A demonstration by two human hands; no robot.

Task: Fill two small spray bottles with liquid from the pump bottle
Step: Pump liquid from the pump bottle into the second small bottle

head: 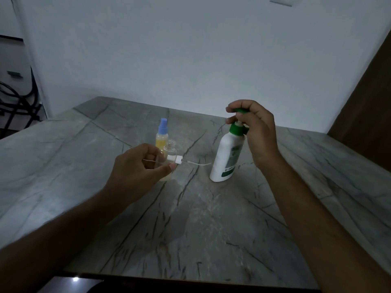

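A white pump bottle (226,157) with a green pump head stands right of centre on the grey marble table (190,218). My right hand (254,132) grips its green pump head from above. My left hand (139,168) holds a clear, uncapped small spray bottle (170,150) and pinches a white spray cap (178,160), whose thin dip tube points right toward the pump bottle. Behind it stands a second small spray bottle (162,136), yellow liquid inside, blue cap on.
A white wall rises behind the table. A brown wooden panel (368,98) stands at the right edge. Dark chair legs and cables (14,102) show at far left. A dark glossy object (69,285) lies at the table's near edge.
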